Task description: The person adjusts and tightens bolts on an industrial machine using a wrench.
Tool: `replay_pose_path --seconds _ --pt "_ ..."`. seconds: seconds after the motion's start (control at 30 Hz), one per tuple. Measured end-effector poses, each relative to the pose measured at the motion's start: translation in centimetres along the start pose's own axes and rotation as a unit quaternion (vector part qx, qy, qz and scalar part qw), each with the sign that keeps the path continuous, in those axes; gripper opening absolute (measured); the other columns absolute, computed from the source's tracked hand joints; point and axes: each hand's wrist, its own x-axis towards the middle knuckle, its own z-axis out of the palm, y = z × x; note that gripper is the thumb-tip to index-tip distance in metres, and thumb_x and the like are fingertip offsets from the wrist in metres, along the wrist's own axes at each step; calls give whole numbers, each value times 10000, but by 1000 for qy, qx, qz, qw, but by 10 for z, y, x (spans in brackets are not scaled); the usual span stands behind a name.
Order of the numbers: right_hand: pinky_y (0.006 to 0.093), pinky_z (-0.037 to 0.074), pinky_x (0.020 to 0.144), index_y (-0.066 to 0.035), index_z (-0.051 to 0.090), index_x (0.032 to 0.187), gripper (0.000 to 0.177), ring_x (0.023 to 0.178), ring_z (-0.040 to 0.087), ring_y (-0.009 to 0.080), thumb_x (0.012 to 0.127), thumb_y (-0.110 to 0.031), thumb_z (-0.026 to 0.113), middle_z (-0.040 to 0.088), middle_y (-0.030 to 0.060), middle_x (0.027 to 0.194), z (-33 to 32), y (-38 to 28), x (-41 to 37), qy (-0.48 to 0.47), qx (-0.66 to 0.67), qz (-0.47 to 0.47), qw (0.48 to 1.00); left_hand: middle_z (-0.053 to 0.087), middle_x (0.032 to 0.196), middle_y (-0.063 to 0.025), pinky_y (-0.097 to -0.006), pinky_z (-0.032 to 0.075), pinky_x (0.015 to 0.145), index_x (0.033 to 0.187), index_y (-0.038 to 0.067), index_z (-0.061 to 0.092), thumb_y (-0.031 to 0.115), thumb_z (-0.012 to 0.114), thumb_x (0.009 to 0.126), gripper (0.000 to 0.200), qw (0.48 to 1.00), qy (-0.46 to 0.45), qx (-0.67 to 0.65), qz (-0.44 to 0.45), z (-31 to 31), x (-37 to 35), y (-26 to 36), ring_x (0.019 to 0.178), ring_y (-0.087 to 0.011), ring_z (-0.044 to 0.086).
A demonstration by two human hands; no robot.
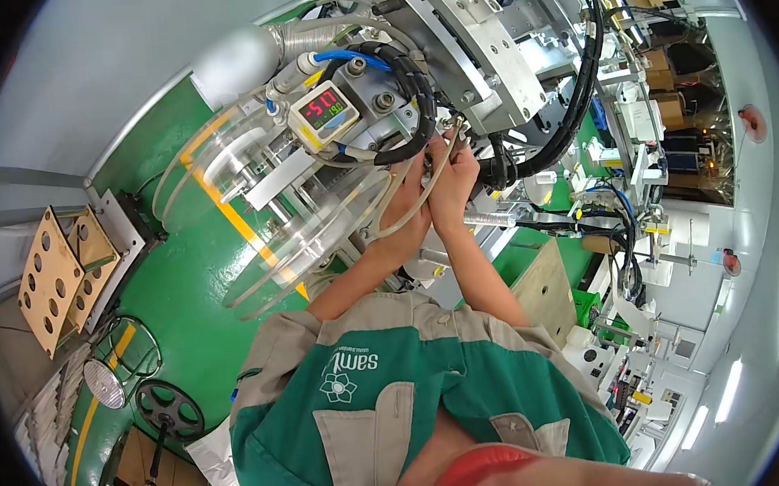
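My left hand [407,197] and my right hand [453,182] are raised close together beneath a metal machine block [509,77]. The fingers of both are closed at one spot, and what they pinch is hidden by the fingers and machine parts. A thin clear tube [440,172] passes across the front of my hands. Just left of them, a black corrugated cable [421,83] curves around the machine. Beside it sits a digital gauge [323,109] with red and green digits. Clear round reel discs [317,239] stand to the left of my left forearm.
Thick black cables [571,126] hang right of my hands. A wooden board [542,291] stands lower right. On the left are a perforated tan rack [49,276], a black handwheel [169,409] and a round lamp [104,382]. The floor [176,289] is green with yellow lines.
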Motion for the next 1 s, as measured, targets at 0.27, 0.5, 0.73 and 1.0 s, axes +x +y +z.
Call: replay_pose_path --seconds 0.27,0.5,0.73,1.0 --pt "191 302 451 -30 554 823 134 556 385 10 898 -134 592 479 -60 633 -1 0 0 -7 10 6 1000 474 1106 -211 -407 455 716 1392 35 305 36 415 891 513 1000 -13 -12 -12 1 -1 -2 915 -381 540" --pt "185 303 444 -36 545 809 133 545 383 7 898 -124 589 486 -58 643 -4 8 3 -10 -16 3 1000 480 1125 -218 -403 458 717 1394 37 303 17 419 884 523 1000 -16 -9 -22 2 -1 -1 913 -383 546" --pt "183 291 451 -53 534 786 153 562 366 1 903 -132 590 463 -70 642 -3 9 3 -18 12 11 1000 496 1086 -212 -399 466 687 1383 34 325 14 438 875 521 1000 -6 2 -5 1 0 1 874 -374 563" --pt "186 296 449 -51 540 790 159 539 380 5 904 -148 592 476 -64 638 -3 6 3 -14 11 20 1000 504 1103 -224 -405 479 673 1376 19 328 25 453 874 517 999 -10 41 8 0 0 0 876 -387 575"
